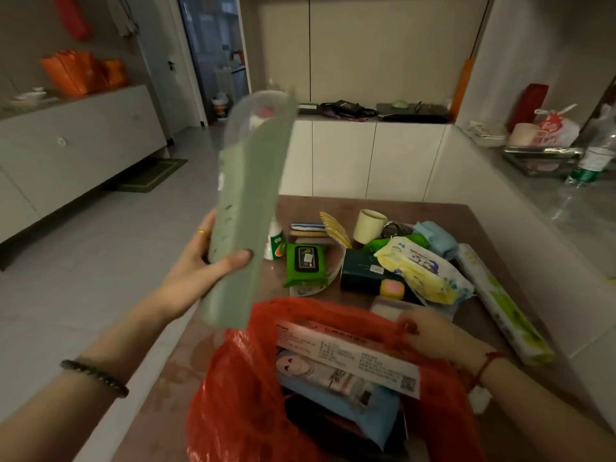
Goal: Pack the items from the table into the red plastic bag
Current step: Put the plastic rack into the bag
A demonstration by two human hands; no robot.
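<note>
- I'm gripping the long green case (246, 201) upright in my left hand (203, 261), above the tabletop's (443, 211) near left edge, ready to slide in lengthwise
- My right hand (430, 331) is pinching the red plastic bag's (233, 395) rim, keeping its mouth wide at the near edge

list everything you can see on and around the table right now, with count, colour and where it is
long case: 1, pale green with a clear lid, held up above the table's left edge
red plastic bag: 1, red, open at the table's near edge, boxes and packs inside
wipes pack: 1, green, table centre
cup: 1, cream, far side of the table
tissue pack: 1, yellow and white, on the pile at right
dark box: 1, dark teal, under the tissue pack
long roll: 1, white and green, table's right edge
table: 1, brown
left hand: grips the long case
right hand: holds the bag's rim
</note>
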